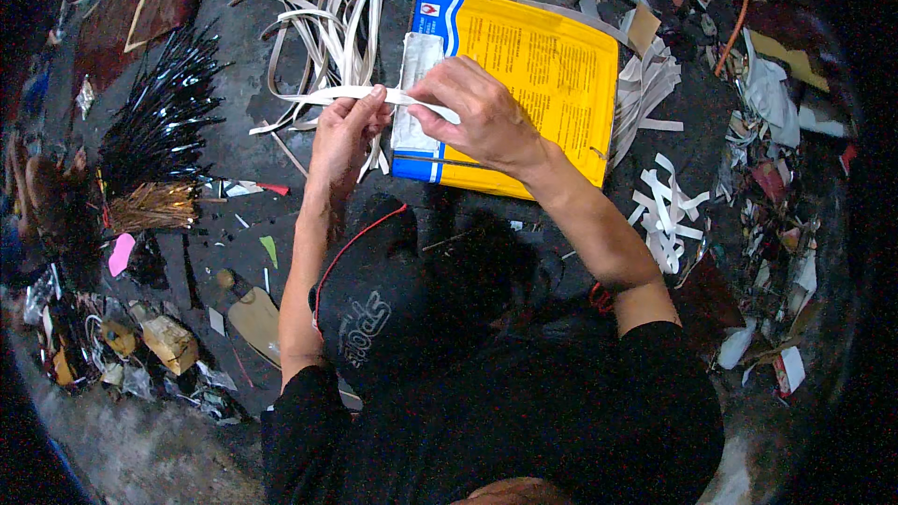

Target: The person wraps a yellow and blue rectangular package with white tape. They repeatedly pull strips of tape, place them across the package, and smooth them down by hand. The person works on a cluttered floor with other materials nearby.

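Note:
A narrow white strip (323, 95) is stretched level between my two hands. My left hand (344, 136) pinches it between thumb and fingers. Just to the right, my right hand (482, 117) grips the strip near its end, fingers curled and thumb pressed in. Beneath my right hand lies a flat yellow-and-blue printed panel (552, 56), tilted slightly, with a whitish rectangular patch (417, 136) along its left side. Beyond my left hand sprawls a loose bunch of long white strips (346, 23). More pale strips (650, 84) fan out from the panel's right edge.
A shiny black bundle of thin strands (164, 98) lies at left, with short copper-brown strands (154, 208) below it. Short white strips (666, 220) are heaped at right. Scraps (772, 178) litter the right side. A crumpled tan piece (170, 341) sits lower left.

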The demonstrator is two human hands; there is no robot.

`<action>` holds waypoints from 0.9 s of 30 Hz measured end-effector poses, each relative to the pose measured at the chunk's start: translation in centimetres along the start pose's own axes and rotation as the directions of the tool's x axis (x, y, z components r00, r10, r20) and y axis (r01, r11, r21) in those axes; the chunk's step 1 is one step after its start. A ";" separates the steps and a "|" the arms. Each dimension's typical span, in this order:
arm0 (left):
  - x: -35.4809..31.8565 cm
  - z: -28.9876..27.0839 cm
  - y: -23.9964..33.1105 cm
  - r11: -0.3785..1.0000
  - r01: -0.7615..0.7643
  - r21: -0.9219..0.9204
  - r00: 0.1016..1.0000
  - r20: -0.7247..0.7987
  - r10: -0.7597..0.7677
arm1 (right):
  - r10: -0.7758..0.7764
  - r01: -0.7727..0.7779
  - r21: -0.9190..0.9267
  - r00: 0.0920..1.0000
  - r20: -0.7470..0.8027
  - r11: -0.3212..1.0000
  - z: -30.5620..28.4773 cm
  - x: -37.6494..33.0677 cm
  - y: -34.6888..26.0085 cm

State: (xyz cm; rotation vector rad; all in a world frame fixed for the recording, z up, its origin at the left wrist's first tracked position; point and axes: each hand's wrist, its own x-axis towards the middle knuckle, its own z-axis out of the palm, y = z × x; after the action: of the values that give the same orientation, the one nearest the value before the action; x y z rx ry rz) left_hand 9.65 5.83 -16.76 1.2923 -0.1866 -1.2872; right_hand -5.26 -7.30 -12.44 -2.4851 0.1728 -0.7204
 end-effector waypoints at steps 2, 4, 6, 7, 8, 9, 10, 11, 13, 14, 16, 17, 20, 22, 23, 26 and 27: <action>0.4 -0.7 -0.2 0.999 0.003 -0.033 1.000 0.020 -0.002 | -0.001 0.001 0.002 1.000 0.005 1.000 -0.1 0.1 0.0; 0.7 -1.1 -0.5 0.999 0.003 -0.046 1.000 0.027 -0.001 | -0.001 0.001 -0.008 1.000 0.002 1.000 -0.1 -0.1 0.0; 0.8 -0.9 -0.8 0.999 -0.003 -0.045 1.000 0.022 0.004 | -0.002 0.002 -0.032 1.000 -0.005 0.999 -0.7 -0.8 0.1; 1.0 -1.1 -0.8 0.999 -0.002 -0.032 1.000 -0.001 0.002 | -0.001 0.001 -0.047 1.000 0.004 0.999 -0.4 -0.5 0.2; 1.3 -1.7 -1.2 0.999 -0.001 -0.052 1.000 -0.004 0.001 | -0.013 0.013 -0.031 1.000 0.000 0.999 -0.1 -0.2 0.0; 1.7 -2.4 -1.4 0.997 -0.002 -0.074 1.000 -0.005 0.001 | -0.025 0.025 -0.016 1.000 -0.004 1.000 0.2 0.3 -0.1; 1.9 -3.0 -1.8 0.995 -0.003 -0.095 1.000 -0.007 0.002 | -0.038 0.038 -0.001 0.999 -0.008 0.999 0.3 0.6 -0.2; 1.6 -2.8 -1.7 0.996 -0.014 -0.092 1.000 -0.021 0.012 | 0.003 -0.003 0.021 1.000 0.006 1.000 0.2 0.3 -0.1; 1.6 -2.2 -1.3 0.999 0.011 -0.052 1.000 -0.028 -0.012 | 0.011 -0.011 -0.009 1.000 -0.007 1.000 -0.3 -0.5 0.3; 1.4 -2.0 -1.1 0.999 0.017 -0.033 0.999 -0.037 -0.018 | 0.007 -0.007 -0.021 1.000 -0.014 1.000 -0.5 -0.7 0.2; 1.7 -2.7 -1.4 0.999 -0.007 -0.049 0.999 -0.046 0.005 | -0.007 0.007 -0.023 1.000 -0.003 1.000 0.0 -0.3 0.2; 2.0 -3.3 -1.4 0.999 -0.010 -0.052 0.998 -0.056 0.007 | -0.022 0.022 -0.017 1.000 -0.001 1.000 0.4 0.3 0.1; 2.0 -4.0 -1.5 0.999 -0.030 -0.045 0.999 -0.043 0.028 | -0.015 0.015 -0.026 1.000 -0.001 1.000 0.0 0.1 -0.1; 1.3 -3.0 -0.7 1.000 -0.028 -0.009 0.995 -0.093 0.027 | 0.016 -0.016 -0.050 1.000 -0.003 0.999 -0.3 -0.5 0.2; 1.5 -3.4 -0.7 0.999 -0.010 0.037 0.995 -0.102 0.014 | 0.003 -0.004 -0.036 1.000 -0.022 0.999 -0.1 -0.4 0.1; 2.1 -4.7 -1.2 0.988 -0.079 -0.133 0.993 -0.094 0.066 | -0.034 0.034 -0.036 0.999 -0.001 0.999 0.6 0.7 -0.1; 2.1 -4.7 -1.1 0.984 -0.086 -0.159 0.994 -0.088 0.072 | -0.026 0.026 -0.030 1.000 -0.004 0.999 0.5 0.4 -0.1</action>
State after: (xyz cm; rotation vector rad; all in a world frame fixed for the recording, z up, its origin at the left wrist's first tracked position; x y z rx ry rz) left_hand 13.11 7.31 -20.41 1.1840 -0.0730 -1.1556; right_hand -4.63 -7.14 -12.57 -2.5187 0.1546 -0.7397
